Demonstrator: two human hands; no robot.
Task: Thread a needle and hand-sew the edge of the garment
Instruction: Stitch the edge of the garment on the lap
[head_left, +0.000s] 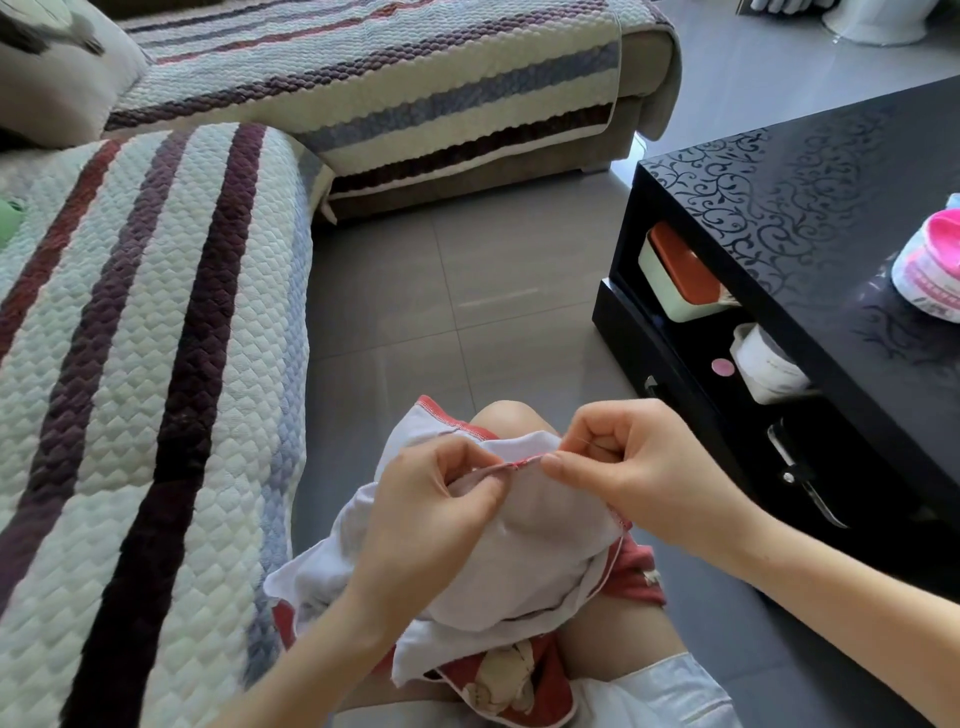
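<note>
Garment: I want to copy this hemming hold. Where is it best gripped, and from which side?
Probably pinch the garment at its folded red-stitched edge, from the left as the left hand does; the fold stands up as a ridge there, and the right hand works from the other side.

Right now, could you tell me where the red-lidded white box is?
Head view, right side: the red-lidded white box sits in the black table's open shelf, beside a white tub.

Head camera: looks forward-down, close over lap (597, 649), wide-angle.
</note>
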